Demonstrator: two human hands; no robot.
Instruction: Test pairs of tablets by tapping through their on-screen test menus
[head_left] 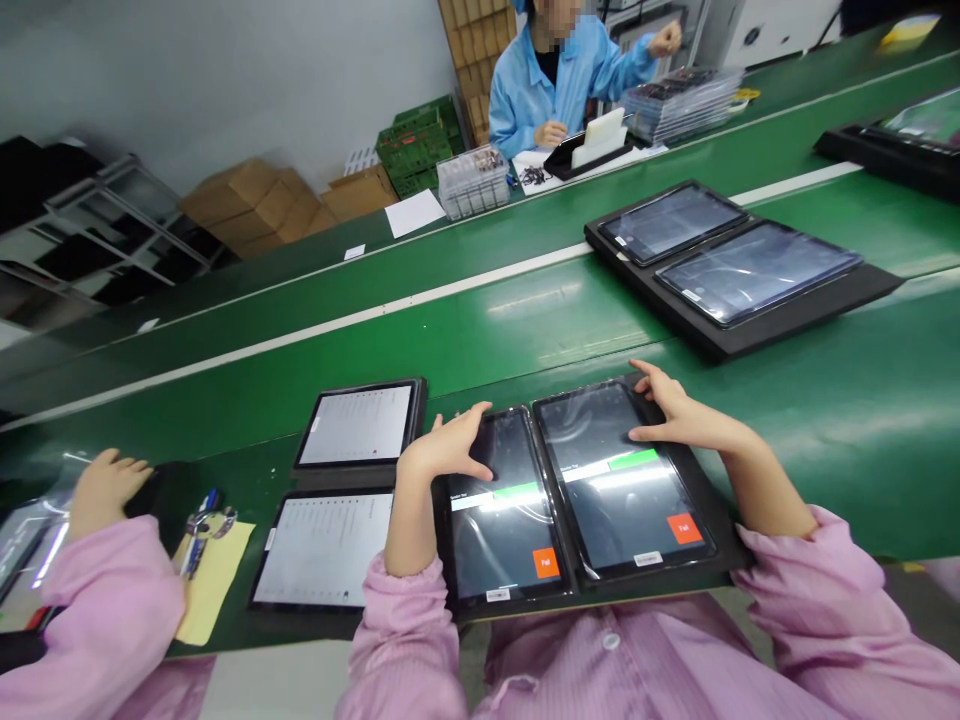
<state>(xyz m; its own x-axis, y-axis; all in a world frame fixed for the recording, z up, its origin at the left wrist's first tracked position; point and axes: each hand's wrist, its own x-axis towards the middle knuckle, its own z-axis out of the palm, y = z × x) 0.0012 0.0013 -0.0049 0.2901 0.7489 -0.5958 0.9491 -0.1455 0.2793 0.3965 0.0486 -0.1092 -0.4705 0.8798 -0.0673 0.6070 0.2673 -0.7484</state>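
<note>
Two tablets lie side by side in front of me on a black tray (701,480). The left tablet (495,530) and the right tablet (622,515) both show a dark screen with a white-and-green bar and an orange "Fail" box. My left hand (446,447) is over the upper left corner of the left tablet, thumb on or just above its screen, fingers apart. At the upper right of the other tablet is my right hand (679,412), its thumb near the screen and its fingers spread by the tray's far edge. Neither hand grips anything visible.
Left of me, two lit tablets (326,545) lie beside a co-worker's hand (109,490), pens and yellow paper (214,590). Another black tray (847,290) with two tablets rests on the green belt (450,330). A person in blue (559,85) sits opposite, near stacked clear trays (682,105).
</note>
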